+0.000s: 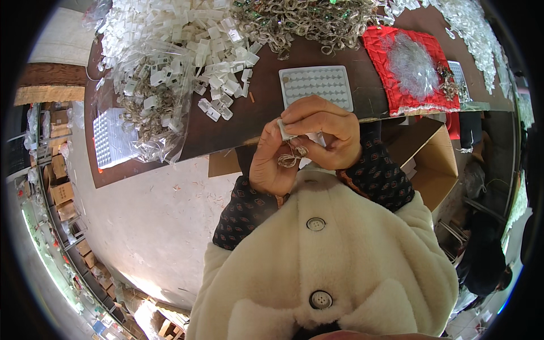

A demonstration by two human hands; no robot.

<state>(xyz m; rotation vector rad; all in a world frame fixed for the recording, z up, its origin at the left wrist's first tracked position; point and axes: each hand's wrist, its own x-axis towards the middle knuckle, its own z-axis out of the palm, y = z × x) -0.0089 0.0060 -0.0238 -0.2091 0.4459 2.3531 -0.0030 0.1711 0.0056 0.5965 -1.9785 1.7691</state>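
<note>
Close in front of my chest, both hands meet on a small white plastic case. My left hand pinches it from the left between thumb and fingers. The curled fingers of my right hand grip its other side and partly cover it. A small coil of thin, pale wire hangs below the case between my hands. Whether the wire is joined to the case is hidden by my fingers. Just beyond my hands, a white tray with rows of small hollows lies on the brown table.
A heap of white plastic cases covers the far left, beside a clear bag of wired cases. Coiled wire bundles lie at the back. Clear strands rest on red cloth. A cardboard box stands below the table's edge.
</note>
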